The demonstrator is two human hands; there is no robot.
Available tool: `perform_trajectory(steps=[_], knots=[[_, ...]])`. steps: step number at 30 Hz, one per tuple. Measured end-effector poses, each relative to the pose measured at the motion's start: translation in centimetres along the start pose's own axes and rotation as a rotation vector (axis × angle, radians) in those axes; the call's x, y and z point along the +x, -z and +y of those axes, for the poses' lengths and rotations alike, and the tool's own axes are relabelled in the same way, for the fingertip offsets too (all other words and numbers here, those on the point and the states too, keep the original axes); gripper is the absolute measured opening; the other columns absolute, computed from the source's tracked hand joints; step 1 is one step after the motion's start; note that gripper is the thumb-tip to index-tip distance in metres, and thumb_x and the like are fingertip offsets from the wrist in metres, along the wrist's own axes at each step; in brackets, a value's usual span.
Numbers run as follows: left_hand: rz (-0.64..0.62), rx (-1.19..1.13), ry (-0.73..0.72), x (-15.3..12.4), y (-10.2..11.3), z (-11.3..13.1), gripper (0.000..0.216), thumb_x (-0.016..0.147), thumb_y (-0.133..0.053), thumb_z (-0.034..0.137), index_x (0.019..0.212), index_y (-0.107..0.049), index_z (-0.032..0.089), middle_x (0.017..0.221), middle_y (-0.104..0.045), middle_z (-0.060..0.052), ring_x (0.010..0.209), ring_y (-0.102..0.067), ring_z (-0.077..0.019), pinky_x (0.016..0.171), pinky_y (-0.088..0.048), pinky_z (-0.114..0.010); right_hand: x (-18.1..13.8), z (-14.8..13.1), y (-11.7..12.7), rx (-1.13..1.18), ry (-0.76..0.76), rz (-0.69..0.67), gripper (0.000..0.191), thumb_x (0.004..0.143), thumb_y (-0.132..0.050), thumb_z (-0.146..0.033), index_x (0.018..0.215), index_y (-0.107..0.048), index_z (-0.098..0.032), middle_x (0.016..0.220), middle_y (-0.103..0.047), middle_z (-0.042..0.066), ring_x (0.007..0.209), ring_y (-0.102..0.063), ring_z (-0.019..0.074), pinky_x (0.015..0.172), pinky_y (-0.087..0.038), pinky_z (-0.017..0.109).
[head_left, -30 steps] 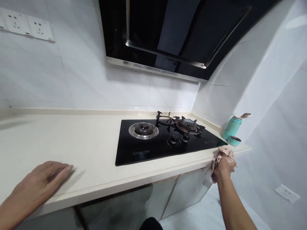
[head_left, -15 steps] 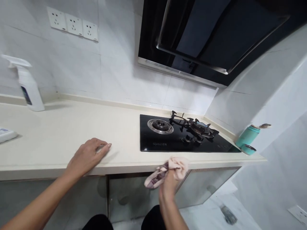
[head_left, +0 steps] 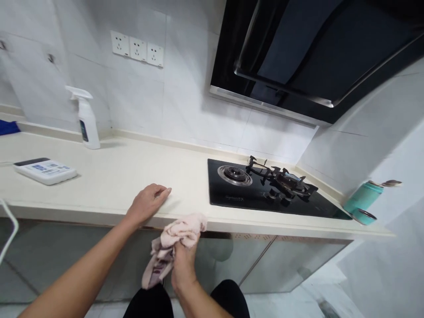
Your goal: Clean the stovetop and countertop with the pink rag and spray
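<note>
My left hand (head_left: 148, 204) rests on the front edge of a cream stone countertop (head_left: 109, 172), its fingers lightly curled around nothing. My right hand (head_left: 184, 260) grips a crumpled pale pink cloth (head_left: 175, 234) just below the counter's front edge. The cloth's lower end hangs down beside my wrist, showing a darker patterned patch. To the right of both hands sits a black glass gas hob (head_left: 265, 187) with metal pan supports and knobs.
A white spray bottle (head_left: 86, 121) stands at the back of the counter, and a white flat device (head_left: 44, 171) lies at left. A teal flask (head_left: 363, 197) and its cup (head_left: 364, 216) sit at the far right. A black range hood (head_left: 298, 57) hangs overhead.
The view has swung left, showing more countertop, the spray bottle and the white device. My right hand and cloth have moved left, away from the hob; my left hand has also shifted along the counter edge.
</note>
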State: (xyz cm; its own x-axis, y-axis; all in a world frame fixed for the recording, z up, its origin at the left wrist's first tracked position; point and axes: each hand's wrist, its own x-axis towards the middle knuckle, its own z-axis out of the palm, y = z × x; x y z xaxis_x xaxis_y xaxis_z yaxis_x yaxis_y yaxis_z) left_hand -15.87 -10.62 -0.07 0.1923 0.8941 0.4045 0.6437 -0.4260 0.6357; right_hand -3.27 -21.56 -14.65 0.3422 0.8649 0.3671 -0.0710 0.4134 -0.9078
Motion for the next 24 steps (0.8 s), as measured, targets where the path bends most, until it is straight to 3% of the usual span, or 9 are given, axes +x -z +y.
perform_trajectory(steps=[3,5,8,11,15,18,21,24], knots=[[-0.004,-0.013,0.025,-0.1,0.4,0.2,0.058,0.088,-0.044,0.072,0.096,-0.075,0.023,0.108,-0.078,-0.009,0.103,-0.070,-0.0292,0.094,-0.050,-0.037,-1.7,-1.4,4.5,0.362,-0.283,0.112,0.058,0.074,-0.081,-0.051,0.122,-0.061,-0.026,0.111,-0.077,0.005,0.099,-0.074,0.0243,0.092,-0.061,0.042],[-0.025,0.005,0.033,-0.1,0.7,0.5,0.059,0.088,-0.046,0.072,0.097,-0.076,0.022,0.110,-0.079,-0.009,0.105,-0.070,-0.0302,0.094,-0.050,-0.037,-2.5,-2.2,8.9,0.477,-0.430,0.172,0.059,0.067,-0.086,-0.063,0.109,-0.068,-0.026,0.105,-0.079,0.005,0.097,-0.075,0.0260,0.082,-0.062,0.039],[-0.060,0.036,0.038,-0.1,1.0,0.9,0.054,0.090,-0.050,0.067,0.100,-0.076,0.021,0.114,-0.079,-0.007,0.109,-0.069,-0.0300,0.096,-0.050,-0.036,-2.7,-3.7,17.0,0.551,-0.556,0.369,0.062,0.062,-0.087,-0.073,0.098,-0.073,-0.025,0.096,-0.081,0.006,0.096,-0.077,0.0300,0.072,-0.064,0.039],[-0.061,0.054,0.091,0.1,1.0,0.5,0.049,0.090,-0.052,0.064,0.103,-0.076,0.022,0.116,-0.079,-0.002,0.109,-0.068,-0.0274,0.096,-0.048,-0.033,-1.4,-5.8,26.8,0.523,-0.409,0.579,0.054,0.060,-0.095,-0.057,0.098,-0.074,-0.025,0.095,-0.082,0.003,0.093,-0.078,0.0278,0.075,-0.065,0.039],[-0.058,0.108,0.162,0.7,0.6,-0.7,0.053,0.091,-0.051,0.070,0.107,-0.075,0.025,0.118,-0.078,0.003,0.109,-0.067,-0.0244,0.097,-0.046,-0.031,1.6,-9.3,41.6,0.454,-0.115,0.629,0.043,0.070,-0.086,-0.056,0.096,-0.070,-0.027,0.086,-0.078,-0.002,0.091,-0.077,0.0240,0.072,-0.065,0.037],[-0.085,0.177,0.166,1.4,0.4,-1.2,0.058,0.092,-0.049,0.074,0.109,-0.075,0.024,0.117,-0.077,0.004,0.113,-0.065,-0.0253,0.102,-0.044,-0.036,4.4,-11.9,51.0,0.440,0.050,0.893,0.034,0.069,-0.083,-0.044,0.091,-0.067,-0.025,0.078,-0.074,-0.006,0.071,-0.072,0.0163,0.066,-0.062,0.029],[-0.121,0.212,0.193,1.9,0.4,-1.3,0.061,0.092,-0.049,0.075,0.108,-0.075,0.022,0.115,-0.076,0.003,0.114,-0.064,-0.0262,0.106,-0.042,-0.040,7.7,-13.8,56.8,0.431,0.099,1.020,0.019,0.074,-0.072,-0.036,0.087,-0.064,-0.025,0.075,-0.072,-0.006,0.065,-0.069,0.0152,0.066,-0.060,0.029],[-0.120,0.230,0.217,2.1,0.3,-1.2,0.061,0.094,-0.047,0.074,0.110,-0.075,0.022,0.118,-0.075,0.001,0.113,-0.064,-0.0256,0.107,-0.042,-0.041,10.9,-14.3,59.2,0.418,0.099,1.045,0.009,0.077,-0.058,-0.030,0.084,-0.061,-0.025,0.077,-0.072,-0.004,0.067,-0.069,0.0165,0.067,-0.061,0.031]])
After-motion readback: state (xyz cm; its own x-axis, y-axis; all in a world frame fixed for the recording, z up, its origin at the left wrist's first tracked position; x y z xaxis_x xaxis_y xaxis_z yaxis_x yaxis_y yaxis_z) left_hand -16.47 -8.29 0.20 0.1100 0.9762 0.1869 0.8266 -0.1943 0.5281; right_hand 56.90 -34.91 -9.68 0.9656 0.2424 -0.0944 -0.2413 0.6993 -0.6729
